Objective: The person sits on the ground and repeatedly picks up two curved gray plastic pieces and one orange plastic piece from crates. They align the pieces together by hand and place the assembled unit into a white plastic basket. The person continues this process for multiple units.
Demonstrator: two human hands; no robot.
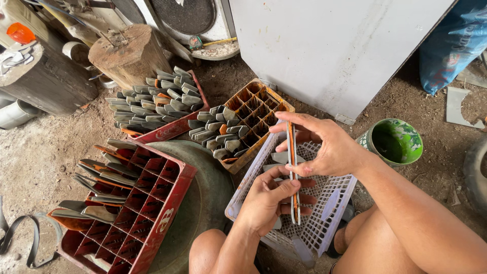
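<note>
We grip a thin orange-and-grey blade strip (pixel 293 172) edge-up over the white plastic basket (pixel 324 203), our left hand (pixel 266 200) pinching its lower end, our right hand (pixel 324 147) clamped on the upper. Beyond the basket sits an orange crate (pixel 253 109) of stacked pieces; left, a red crate (pixel 152 203); right, a green bucket (pixel 395 142).
</note>
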